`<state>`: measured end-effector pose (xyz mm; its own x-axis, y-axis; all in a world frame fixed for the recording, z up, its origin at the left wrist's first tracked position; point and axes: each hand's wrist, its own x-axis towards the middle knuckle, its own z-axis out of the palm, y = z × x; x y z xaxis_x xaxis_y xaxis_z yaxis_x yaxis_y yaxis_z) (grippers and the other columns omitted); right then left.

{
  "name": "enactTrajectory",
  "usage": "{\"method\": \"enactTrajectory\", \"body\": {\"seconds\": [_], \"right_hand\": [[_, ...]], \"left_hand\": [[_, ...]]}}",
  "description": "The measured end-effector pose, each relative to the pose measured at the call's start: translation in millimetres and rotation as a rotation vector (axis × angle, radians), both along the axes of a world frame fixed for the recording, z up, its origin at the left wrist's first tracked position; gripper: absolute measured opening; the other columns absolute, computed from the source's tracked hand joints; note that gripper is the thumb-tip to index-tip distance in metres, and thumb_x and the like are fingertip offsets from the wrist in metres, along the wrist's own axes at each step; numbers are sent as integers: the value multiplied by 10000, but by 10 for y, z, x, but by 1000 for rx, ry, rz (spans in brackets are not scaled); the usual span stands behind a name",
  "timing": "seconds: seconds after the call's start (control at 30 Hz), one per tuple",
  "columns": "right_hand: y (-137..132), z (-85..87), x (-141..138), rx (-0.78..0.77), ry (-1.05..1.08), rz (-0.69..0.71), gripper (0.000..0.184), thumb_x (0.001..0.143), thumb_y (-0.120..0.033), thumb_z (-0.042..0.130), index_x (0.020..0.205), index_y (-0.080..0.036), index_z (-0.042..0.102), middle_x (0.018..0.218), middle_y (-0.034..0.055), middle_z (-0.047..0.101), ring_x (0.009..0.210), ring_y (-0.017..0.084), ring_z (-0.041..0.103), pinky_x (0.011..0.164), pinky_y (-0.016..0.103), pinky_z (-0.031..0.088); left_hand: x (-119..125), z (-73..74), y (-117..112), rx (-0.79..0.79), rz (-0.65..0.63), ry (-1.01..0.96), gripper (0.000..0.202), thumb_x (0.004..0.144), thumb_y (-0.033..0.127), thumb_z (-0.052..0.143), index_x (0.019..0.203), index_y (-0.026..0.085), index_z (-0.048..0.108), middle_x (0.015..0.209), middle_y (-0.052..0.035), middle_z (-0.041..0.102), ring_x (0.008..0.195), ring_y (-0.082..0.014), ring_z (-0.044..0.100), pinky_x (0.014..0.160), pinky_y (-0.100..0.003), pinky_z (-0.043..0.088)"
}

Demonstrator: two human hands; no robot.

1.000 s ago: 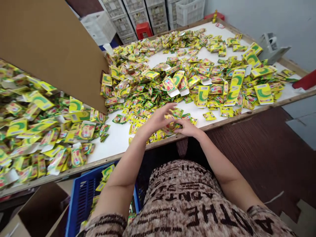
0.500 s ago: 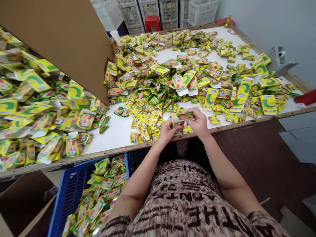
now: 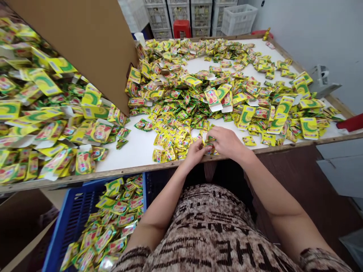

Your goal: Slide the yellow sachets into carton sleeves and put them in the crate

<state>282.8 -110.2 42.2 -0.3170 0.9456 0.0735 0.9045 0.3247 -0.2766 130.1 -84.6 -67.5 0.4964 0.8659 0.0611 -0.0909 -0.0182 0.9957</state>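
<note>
My left hand (image 3: 195,152) and my right hand (image 3: 225,140) meet at the near edge of the white table (image 3: 136,151). Both are closed around a small stack of yellow-green sachets (image 3: 209,147) held between them. Just left of my hands lies a loose heap of the same sachets (image 3: 172,141). Beyond them, flat yellow-green cartons (image 3: 246,115) and more sachets cover most of the table. A blue crate (image 3: 69,223) below the table edge at my left holds several filled packets.
A big brown cardboard sheet (image 3: 90,41) leans over the table's left part. A further pile of cartons (image 3: 42,117) fills the far left. White crates (image 3: 238,19) and a red stool (image 3: 182,27) stand behind the table. Grey wall at right.
My hands went from spread over the sachets to closed together on a small stack, now pressed at the table edge. The view has shifted, showing more of the blue crate.
</note>
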Motion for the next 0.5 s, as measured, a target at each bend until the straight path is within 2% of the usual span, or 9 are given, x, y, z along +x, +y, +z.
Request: {"method": "enactTrajectory", "body": {"seconds": [0.1,0.17,0.23,0.3,0.4,0.5], "right_hand": [[49,93,-5,-92,-83,134,118,802,-90,614,867,-174,665,964,85,643,915,219,584,727,297,386],[71,116,15,-105,-95,167,146,812,-86,615,921,-171,665,972,90,654,934,222,588,736,292,382],[84,112,53,-96,-64,150,223,846,-109,605,1060,-164,639,985,93,669,929,221,595,734,286,383],[93,86,96,-55,-43,96,243,878,-152,596,1120,-155,615,961,89,678,896,219,599,720,285,382],[97,30,133,24,-92,95,121,897,-170,575,980,-160,662,899,83,672,885,224,591,723,297,381],[88,5,130,41,-118,176,136,901,-153,565,897,-164,701,888,83,663,914,221,568,759,307,397]], "left_hand": [[-25,30,-6,-23,-78,-72,356,764,417,752,1003,161,692,971,-39,705,929,-196,608,891,-312,454],[-34,30,-5,-51,-89,-102,365,769,422,748,1024,167,697,1003,-45,709,960,-203,615,916,-322,452],[-41,16,-2,-86,-87,-116,365,779,423,740,1035,165,697,1002,-47,710,955,-203,618,912,-322,456],[-47,-8,-2,-112,-86,-104,358,776,423,744,1013,158,696,944,-41,707,911,-195,617,882,-312,464],[-53,-38,-8,-113,-97,-80,359,771,430,747,994,155,687,877,-24,688,853,-181,604,838,-298,466],[-52,-42,-17,-93,-113,-94,371,773,428,745,1019,159,677,943,-26,690,885,-179,601,856,-297,461]]}}
